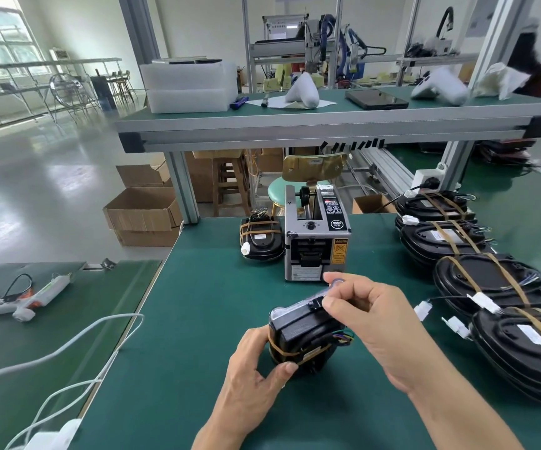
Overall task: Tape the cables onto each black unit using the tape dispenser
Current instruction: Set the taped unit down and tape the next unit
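Black units, six counted. One held unit sits near centre, tipped up on edge above the green mat. One banded unit lies flat at the far side, just left of the tape dispenser. Four more form a row of units along the right edge, overlapping from far to near, each crossed by tan bands, with white connectors on short leads trailing to their left.

Tape dispenser, one: grey box, upright, far centre of the mat, yellow caution label on its front right.

Hands, two. Left hand: fingers curled round the near left side of the held unit, thumb lying across its lower edge on a tan band. Right hand: thumb and forefinger pinched narrowly on a clear strip of tape at the unit's upper far edge, the other fingers loosely bent. Coloured cables protrude on the unit's right side, under the right palm.

Other items: one white glue gun on the left bench; white cords, count unclear, run across that bench's near edge; one cardboard box open on the floor, far left of the mat.
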A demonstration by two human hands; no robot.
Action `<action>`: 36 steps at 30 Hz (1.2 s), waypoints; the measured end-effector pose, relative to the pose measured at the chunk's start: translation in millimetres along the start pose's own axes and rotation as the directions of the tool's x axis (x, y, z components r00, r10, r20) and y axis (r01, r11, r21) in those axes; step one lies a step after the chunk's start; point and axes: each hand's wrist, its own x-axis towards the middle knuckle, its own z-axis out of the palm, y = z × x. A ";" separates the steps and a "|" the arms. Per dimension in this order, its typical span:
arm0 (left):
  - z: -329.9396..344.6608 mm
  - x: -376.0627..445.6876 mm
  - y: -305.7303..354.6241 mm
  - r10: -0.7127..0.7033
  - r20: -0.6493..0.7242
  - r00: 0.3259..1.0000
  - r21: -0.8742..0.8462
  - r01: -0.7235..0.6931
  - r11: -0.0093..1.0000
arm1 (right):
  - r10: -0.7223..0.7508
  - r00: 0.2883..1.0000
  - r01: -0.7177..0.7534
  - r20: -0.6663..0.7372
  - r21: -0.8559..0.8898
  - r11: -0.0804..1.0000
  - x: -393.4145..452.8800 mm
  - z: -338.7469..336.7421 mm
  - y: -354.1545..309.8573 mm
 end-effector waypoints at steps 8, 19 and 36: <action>0.4 0.1 -3.4 0.026 0.007 1.000 0.017 -0.026 1.000 | -0.016 1.000 0.015 -0.007 -0.170 0.985 2.5 -0.8 1.2; 1.5 0.7 -8.1 0.057 -0.006 0.998 0.034 -0.057 0.998 | -0.017 0.998 -0.009 -0.067 -0.377 0.926 -1.6 2.3 -6.4; 1.1 0.5 -6.8 0.064 -0.002 0.998 0.046 -0.064 0.997 | -0.092 0.987 0.013 -0.135 -0.495 0.869 -4.8 11.9 -6.8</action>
